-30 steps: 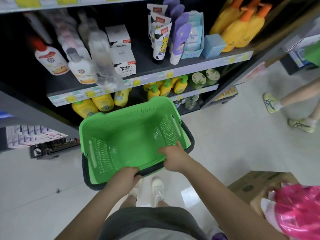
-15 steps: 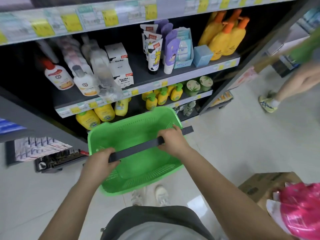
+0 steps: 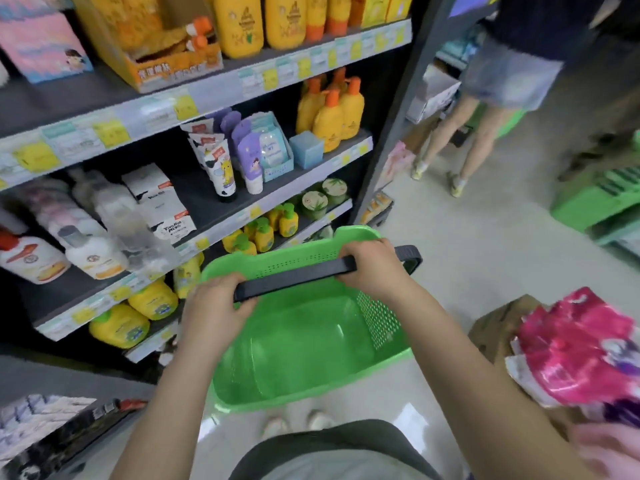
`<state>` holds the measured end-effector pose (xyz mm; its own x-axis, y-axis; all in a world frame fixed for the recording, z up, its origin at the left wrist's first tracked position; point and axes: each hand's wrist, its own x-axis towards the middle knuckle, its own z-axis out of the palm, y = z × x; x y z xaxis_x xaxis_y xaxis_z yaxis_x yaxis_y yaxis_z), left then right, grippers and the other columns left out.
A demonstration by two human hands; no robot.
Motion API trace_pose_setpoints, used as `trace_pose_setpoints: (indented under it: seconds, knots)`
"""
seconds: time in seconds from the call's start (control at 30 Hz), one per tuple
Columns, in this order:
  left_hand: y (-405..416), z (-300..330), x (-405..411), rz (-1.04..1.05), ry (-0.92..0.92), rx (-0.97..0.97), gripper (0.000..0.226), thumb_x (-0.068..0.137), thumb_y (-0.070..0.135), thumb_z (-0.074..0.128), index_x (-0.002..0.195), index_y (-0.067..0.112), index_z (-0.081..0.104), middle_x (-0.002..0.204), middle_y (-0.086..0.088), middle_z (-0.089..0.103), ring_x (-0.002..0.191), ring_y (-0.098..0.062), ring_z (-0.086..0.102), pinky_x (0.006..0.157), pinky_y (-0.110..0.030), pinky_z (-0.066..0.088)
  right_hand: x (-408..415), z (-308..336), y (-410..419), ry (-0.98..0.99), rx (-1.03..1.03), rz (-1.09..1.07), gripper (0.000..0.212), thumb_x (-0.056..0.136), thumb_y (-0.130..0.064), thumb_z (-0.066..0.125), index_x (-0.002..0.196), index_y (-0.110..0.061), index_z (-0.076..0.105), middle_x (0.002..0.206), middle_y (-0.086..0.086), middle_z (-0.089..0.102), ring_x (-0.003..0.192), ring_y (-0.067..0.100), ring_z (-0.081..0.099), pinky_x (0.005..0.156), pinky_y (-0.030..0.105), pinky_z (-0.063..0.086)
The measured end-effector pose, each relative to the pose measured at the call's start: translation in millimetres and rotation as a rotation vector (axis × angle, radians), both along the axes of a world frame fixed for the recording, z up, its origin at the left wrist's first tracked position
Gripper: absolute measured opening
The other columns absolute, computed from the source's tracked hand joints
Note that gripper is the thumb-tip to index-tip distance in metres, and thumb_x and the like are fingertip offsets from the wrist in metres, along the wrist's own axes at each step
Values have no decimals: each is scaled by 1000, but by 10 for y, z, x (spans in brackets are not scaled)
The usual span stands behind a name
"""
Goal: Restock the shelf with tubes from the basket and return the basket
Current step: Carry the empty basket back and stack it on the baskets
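I hold an empty green basket (image 3: pixel 304 344) in front of me by its dark handle (image 3: pixel 298 273). My left hand (image 3: pixel 218 306) grips the handle's left end and my right hand (image 3: pixel 372 266) grips it near the right end. On the middle shelf (image 3: pixel 221 216) stand white tubes (image 3: pixel 218 164) with a cartoon print and purple tubes (image 3: pixel 249 154), upright in rows.
Yellow bottles (image 3: pixel 332 112) fill the shelves above, beside and below the tubes. A person's legs (image 3: pixel 453 140) stand in the aisle at the right. A stack of green baskets (image 3: pixel 602 199) sits on the floor far right. A cardboard box (image 3: pixel 498 327) with pink packs (image 3: pixel 581 348) is near my right arm.
Both hands moved from the basket's near rim to its handle and lifted it. My view has swung up and right, showing more of the aisle.
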<state>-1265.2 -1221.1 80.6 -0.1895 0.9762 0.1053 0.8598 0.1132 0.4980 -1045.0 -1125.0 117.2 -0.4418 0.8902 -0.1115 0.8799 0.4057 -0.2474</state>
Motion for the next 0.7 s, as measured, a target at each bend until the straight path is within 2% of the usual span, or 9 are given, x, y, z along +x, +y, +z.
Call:
trace_pose_setpoints:
  seconds: [0.07, 0.1, 0.2, 0.37, 0.5, 0.57, 0.7]
  knots:
    - [216, 163, 153, -81, 25, 30, 20, 79, 27, 69, 93, 14, 65, 81, -6, 64, 80, -29, 59, 71, -36, 42, 235, 119, 13, 27, 24, -95, 11, 77, -24, 64, 73, -24, 54, 66, -8, 51, 76, 22, 51, 83, 30, 27]
    - [315, 243, 233, -122, 38, 46, 19, 79, 29, 69, 93, 16, 64, 80, -5, 63, 80, -29, 58, 70, -36, 43, 345, 179, 13, 37, 31, -140, 20, 77, -24, 65, 67, -27, 48, 62, -11, 46, 73, 21, 47, 82, 29, 26]
    - [567, 472, 480, -224, 33, 94, 19, 80, 31, 68, 91, 16, 63, 79, -3, 59, 83, -29, 58, 69, -36, 41, 639, 365, -15, 55, 57, -263, 37, 77, -24, 66, 57, -29, 34, 58, -12, 39, 69, 18, 42, 82, 31, 30]
    - [870, 860, 907, -380, 41, 171, 20, 80, 31, 67, 95, 17, 63, 86, -4, 63, 88, -27, 59, 74, -36, 40, 1091, 717, -104, 127, 139, -415, 17, 77, -26, 69, 77, -22, 53, 61, -12, 43, 71, 19, 42, 85, 31, 30]
    - [1040, 1161, 1246, -475, 31, 254, 20, 82, 30, 67, 97, 18, 63, 81, 3, 55, 85, -26, 57, 74, -36, 41, 1419, 978, -158, 174, 258, -511, 21, 76, -27, 72, 77, -23, 51, 59, -16, 40, 70, 17, 41, 98, 32, 26]
    - [1115, 1270, 1418, -515, 25, 310, 19, 82, 31, 67, 95, 19, 63, 77, 7, 53, 80, -22, 55, 72, -35, 40, 1580, 1090, -181, 202, 319, -560, 20, 76, -28, 72, 80, -23, 54, 63, -14, 45, 71, 16, 44, 104, 31, 20]
    - [1287, 1419, 1798, -568, 18, 374, 21, 81, 33, 66, 96, 19, 64, 79, 7, 56, 81, -22, 56, 70, -33, 36, 1925, 1260, -219, 215, 450, -636, 21, 75, -30, 74, 89, -20, 62, 78, -7, 59, 78, 18, 54, 106, 30, 16]
